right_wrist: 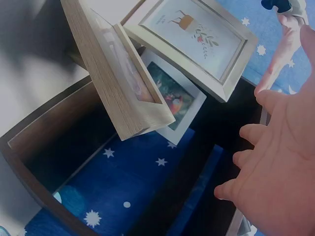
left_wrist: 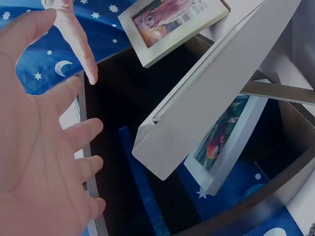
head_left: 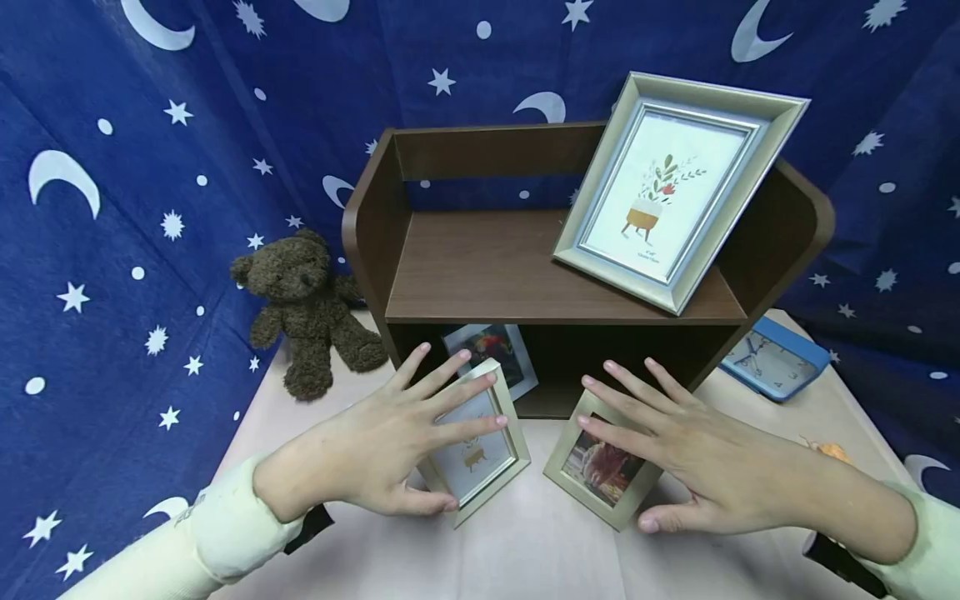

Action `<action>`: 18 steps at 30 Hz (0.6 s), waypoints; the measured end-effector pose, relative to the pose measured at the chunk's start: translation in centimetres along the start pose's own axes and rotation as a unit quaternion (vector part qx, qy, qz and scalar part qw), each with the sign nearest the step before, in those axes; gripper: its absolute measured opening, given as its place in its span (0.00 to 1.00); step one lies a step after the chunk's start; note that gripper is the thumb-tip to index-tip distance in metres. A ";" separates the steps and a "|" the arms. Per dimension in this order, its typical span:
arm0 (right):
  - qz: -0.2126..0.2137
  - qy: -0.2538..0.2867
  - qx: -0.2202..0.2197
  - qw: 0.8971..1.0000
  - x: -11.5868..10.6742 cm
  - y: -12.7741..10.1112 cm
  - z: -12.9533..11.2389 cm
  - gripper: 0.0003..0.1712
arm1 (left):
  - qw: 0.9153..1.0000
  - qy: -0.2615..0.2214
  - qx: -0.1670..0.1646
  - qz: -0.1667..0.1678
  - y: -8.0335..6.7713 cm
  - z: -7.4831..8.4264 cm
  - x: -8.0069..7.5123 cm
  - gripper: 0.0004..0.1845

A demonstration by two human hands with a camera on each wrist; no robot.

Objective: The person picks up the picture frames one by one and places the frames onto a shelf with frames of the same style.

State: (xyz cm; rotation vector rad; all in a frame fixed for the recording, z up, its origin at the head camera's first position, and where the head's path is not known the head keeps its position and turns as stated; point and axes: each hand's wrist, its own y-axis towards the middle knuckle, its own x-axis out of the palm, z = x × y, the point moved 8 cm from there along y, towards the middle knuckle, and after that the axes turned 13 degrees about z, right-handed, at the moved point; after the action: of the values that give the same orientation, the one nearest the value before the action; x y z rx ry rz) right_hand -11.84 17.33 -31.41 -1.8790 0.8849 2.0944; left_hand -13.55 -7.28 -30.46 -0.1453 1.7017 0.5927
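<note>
My left hand (head_left: 390,446) has its fingers spread over a small pale-gold picture frame (head_left: 482,473) with a plant-pot print. Spread likewise, my right hand (head_left: 705,454) overlaps another small frame (head_left: 600,473) holding a reddish-brown picture. Both frames stand tilted, angled towards each other, before a brown two-tier shelf (head_left: 480,271). In the wrist views, the left palm (left_wrist: 39,142) and right palm (right_wrist: 280,147) grip nothing. A third frame (head_left: 521,358) with a dark, colourful picture leans inside the lower tier, partly hidden. On the upper tier a large silver-gold frame (head_left: 660,196) leans at a slant.
A dark brown teddy bear (head_left: 296,308) sits left of the shelf. To its right lies a blue clock (head_left: 776,358), with a small orange-brown object (head_left: 831,452) nearer the right arm. Pale cloth (head_left: 540,542) covers the table; a blue moon-and-star curtain (head_left: 187,275) hangs behind.
</note>
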 end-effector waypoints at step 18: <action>0.184 -0.003 0.146 0.972 -2.7 -1.1 2.5 0.49 | 0.935 -0.006 -0.028 0.354 -2.8 -2.9 -6.4 0.18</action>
State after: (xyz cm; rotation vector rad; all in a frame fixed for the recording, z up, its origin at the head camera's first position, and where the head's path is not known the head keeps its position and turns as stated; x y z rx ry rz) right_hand -12.91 20.26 -29.08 -1.6548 1.5471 2.0098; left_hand -13.55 -12.44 -24.97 0.4532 1.7078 1.1684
